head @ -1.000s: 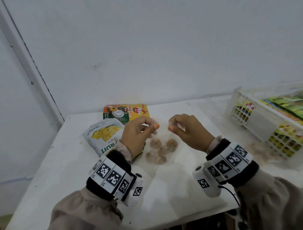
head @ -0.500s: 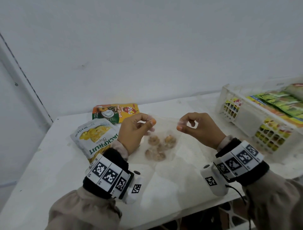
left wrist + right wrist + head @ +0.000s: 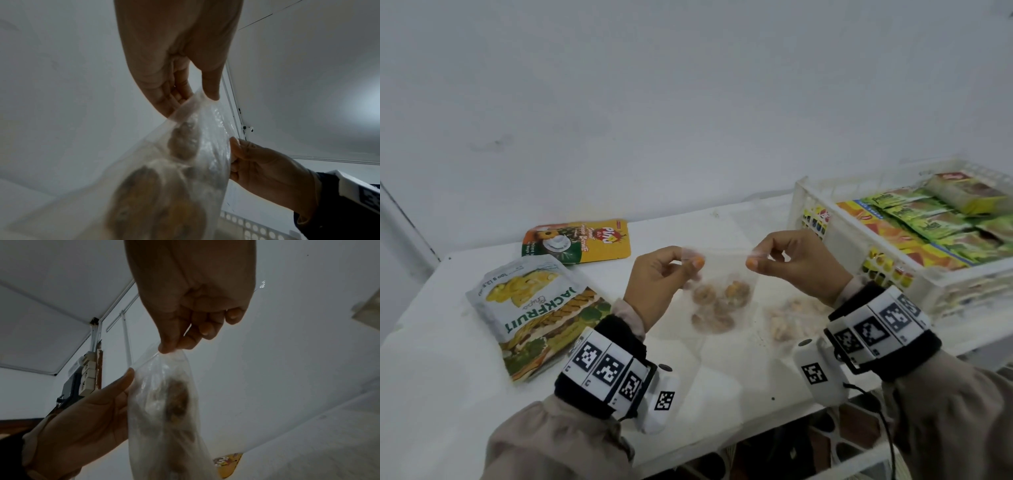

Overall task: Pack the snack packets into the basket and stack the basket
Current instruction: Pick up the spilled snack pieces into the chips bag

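Change since half a second ago: the two hands stand farther apart, and the clear bag's top edge is now stretched between them; a second clear packet of pale snacks shows on the table near the right wrist.

Left hand: raised above the table, wrist low, thumb and forefinger pinching the left top corner of the clear bag; the other fingers are curled in.

Right hand: raised at like height, thumb and forefinger pinching the right top corner, remaining fingers loosely bent above the pinch.

Clear bag: held in the air between the hands, over the white table. Its top edge runs left to right; its body hangs down toward the table. Round brown snacks sit in its lower part.

Basket: white, on the table's right side, well apart from the bag, holding green and orange packets.

Jackfruit pouch: lies flat, left of the left wrist.

Yellow-and-green packet: lies flat behind the pouch, near the wall.
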`<action>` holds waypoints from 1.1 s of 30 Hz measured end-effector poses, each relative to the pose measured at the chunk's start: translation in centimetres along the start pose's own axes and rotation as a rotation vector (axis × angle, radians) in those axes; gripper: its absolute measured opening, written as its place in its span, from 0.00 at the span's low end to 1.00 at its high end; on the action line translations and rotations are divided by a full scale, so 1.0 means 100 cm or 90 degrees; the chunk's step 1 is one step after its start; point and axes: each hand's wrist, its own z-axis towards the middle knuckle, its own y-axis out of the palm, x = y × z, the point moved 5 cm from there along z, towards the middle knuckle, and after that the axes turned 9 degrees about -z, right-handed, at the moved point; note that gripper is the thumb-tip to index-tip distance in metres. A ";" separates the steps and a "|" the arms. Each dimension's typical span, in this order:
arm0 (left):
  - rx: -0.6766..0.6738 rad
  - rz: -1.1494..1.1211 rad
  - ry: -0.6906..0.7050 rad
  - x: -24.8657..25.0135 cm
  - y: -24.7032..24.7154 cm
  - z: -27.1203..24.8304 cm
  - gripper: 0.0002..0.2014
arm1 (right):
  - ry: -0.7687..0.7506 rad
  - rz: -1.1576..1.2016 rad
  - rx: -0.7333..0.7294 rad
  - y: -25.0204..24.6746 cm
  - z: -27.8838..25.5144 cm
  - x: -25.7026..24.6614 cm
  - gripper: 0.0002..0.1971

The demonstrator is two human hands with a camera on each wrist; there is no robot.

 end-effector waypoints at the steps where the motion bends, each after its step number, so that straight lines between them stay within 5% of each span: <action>1: 0.008 -0.001 -0.002 0.000 0.004 0.001 0.06 | 0.002 0.004 -0.002 -0.004 -0.001 0.003 0.12; 10: 0.028 0.006 0.006 -0.003 0.037 0.002 0.09 | -0.001 -0.053 -0.026 -0.020 -0.004 0.024 0.14; 16: 0.060 0.017 -0.160 -0.028 0.044 0.000 0.10 | 0.090 -0.032 -0.049 -0.016 -0.004 0.040 0.03; 20: 0.119 0.008 -0.320 -0.050 0.040 0.003 0.09 | 0.224 -0.190 -0.198 -0.013 -0.015 0.066 0.27; 22: 0.117 0.125 -0.385 -0.059 0.034 0.006 0.06 | 0.256 -0.299 -0.245 -0.019 -0.023 0.074 0.34; 26: -0.066 0.606 -0.421 -0.064 0.030 0.011 0.41 | 0.311 -0.477 -0.358 -0.024 -0.039 0.096 0.38; 29: -0.250 0.733 -0.385 -0.066 0.053 0.000 0.43 | 0.373 -0.557 -0.461 -0.019 -0.057 0.112 0.38; 33: -0.466 0.848 -0.444 -0.087 0.076 -0.022 0.44 | 0.416 -0.562 -0.502 -0.008 -0.071 0.117 0.37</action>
